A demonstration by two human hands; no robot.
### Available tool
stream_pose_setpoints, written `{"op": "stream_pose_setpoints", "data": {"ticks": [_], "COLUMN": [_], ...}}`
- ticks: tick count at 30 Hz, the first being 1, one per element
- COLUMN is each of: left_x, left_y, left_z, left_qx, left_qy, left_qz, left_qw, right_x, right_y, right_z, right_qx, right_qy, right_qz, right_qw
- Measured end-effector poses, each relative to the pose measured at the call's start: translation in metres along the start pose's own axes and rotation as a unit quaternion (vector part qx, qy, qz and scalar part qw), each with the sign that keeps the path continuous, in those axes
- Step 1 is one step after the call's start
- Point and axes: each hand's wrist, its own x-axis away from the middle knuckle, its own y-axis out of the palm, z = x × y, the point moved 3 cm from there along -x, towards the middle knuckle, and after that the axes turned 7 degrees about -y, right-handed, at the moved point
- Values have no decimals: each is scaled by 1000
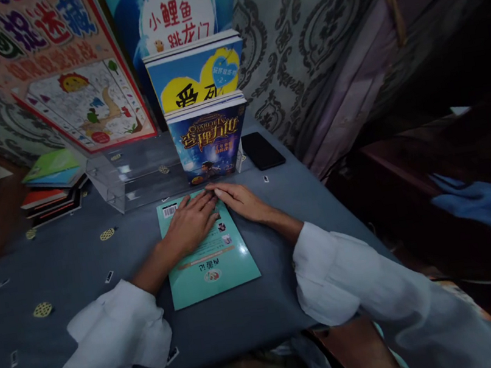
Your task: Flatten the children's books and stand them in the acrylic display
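Observation:
A thin green book (215, 271) lies closed on the cloth-covered table, its printing upside down to me and a barcode at its far left corner. My left hand (191, 221) rests flat across its upper half, fingers stretched toward the far edge. At the far right corner of the book is my right hand (239, 200), its fingers extended and close to the left fingertips. Neither hand is wrapped round anything. Just beyond them stands a dark blue book (211, 140) in a clear acrylic rack (143, 178).
Behind the blue book stand a yellow-and-blue book (199, 77) and a teal picture book (128, 17). A large red-bordered book (71, 68) leans at left, above a small stack of books (50, 191). A black phone (263, 150) lies right of the rack, near the patterned curtain (299, 22).

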Motion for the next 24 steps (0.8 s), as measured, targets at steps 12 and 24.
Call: {"op": "stream_pose_setpoints", "data": {"ticks": [12, 24], "left_x": [15, 11], "left_y": [-41, -37], "left_z": [0, 2], "left_qx": [-187, -157], "left_qy": [-248, -259], "left_qz": [-149, -148], "left_qw": [939, 941], "right_x": [5, 9], "right_y": [3, 16], "right_z": [-2, -7], "right_qx": [83, 245], "right_qy": [-46, -28], "right_qz": [-52, -84], "right_qw": [994, 966]}}
